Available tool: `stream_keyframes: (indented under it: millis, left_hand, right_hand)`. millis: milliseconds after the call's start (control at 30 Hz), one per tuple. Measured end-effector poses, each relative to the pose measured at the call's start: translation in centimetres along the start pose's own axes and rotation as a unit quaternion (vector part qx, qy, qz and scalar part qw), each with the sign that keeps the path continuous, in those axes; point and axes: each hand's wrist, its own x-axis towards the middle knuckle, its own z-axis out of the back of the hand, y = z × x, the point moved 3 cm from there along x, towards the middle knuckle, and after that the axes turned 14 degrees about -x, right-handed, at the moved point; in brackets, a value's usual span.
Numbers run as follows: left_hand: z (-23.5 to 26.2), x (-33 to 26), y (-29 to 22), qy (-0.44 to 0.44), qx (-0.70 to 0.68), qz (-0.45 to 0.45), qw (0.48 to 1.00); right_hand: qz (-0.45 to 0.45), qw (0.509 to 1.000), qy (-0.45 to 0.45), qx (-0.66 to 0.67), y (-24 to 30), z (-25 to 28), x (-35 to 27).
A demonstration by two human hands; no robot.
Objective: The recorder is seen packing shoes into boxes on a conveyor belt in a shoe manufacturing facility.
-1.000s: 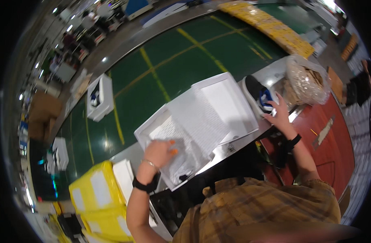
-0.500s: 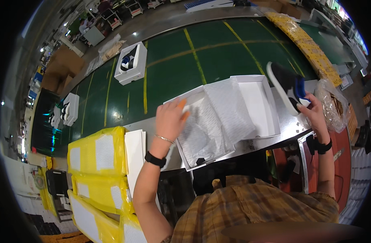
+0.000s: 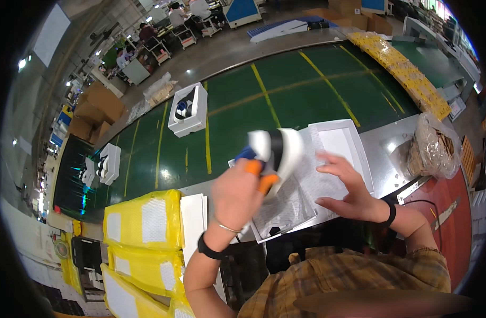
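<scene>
My left hand (image 3: 234, 193), with orange covers on two fingers, grips a shoe (image 3: 279, 147) over an open white shoebox (image 3: 345, 139). The shoe shows a white sole, dark and blue parts, and is blurred by motion. White wrapping paper (image 3: 285, 206) lies in the near left part of the box, partly hidden by the hand and shoe. To the right of the shoe, my right hand (image 3: 349, 188) hovers above the paper and box with its fingers apart, holding nothing.
On the green conveyor belt (image 3: 237, 122) stands a white box (image 3: 190, 119) with shoes inside; another box (image 3: 110, 165) is farther left. Stacked yellow-wrapped bundles (image 3: 142, 225) lie at my left. A clear plastic bag (image 3: 436, 146) sits to the right.
The shoe has passed from my right hand to my left and now is above the box. My right hand has moved left to the box, fingers spread. The view has shifted slightly.
</scene>
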Motion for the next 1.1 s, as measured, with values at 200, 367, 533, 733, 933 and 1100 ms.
stream_keyframes:
  millis: [200, 367, 533, 733, 933, 1100]
  left_hand:
    - [-4.0, -1.6, 9.3, 0.019, -0.48, 0.411, 0.774]
    - [-12.1, -2.2, 12.9, 0.109, -0.432, 0.471, 0.761]
    - [-16.0, -1.3, 12.2, 0.146, -0.449, 0.477, 0.741]
    - [-17.6, -1.9, 12.3, 0.175, -0.363, 0.45, 0.797]
    - [-16.7, -3.1, 12.7, 0.149, -0.477, 0.492, 0.713]
    - [-9.6, -0.3, 12.2, -0.104, -0.534, 0.339, 0.768]
  right_hand:
    - [-0.472, 0.765, 0.248, 0.361, -6.1, -4.2, -11.4]
    - [-0.625, 0.515, 0.215, 0.546, -6.6, -6.9, -13.2]
    - [-0.605, 0.437, 0.165, 0.645, -8.7, -8.6, -14.3]
    - [-0.565, 0.44, 0.156, 0.68, -8.2, -9.9, -13.5]
    - [-0.407, 0.877, 0.067, 0.247, -6.1, -9.3, -7.5]
    - [-0.002, 0.991, 0.132, 0.003, -4.3, -12.5, -4.3]
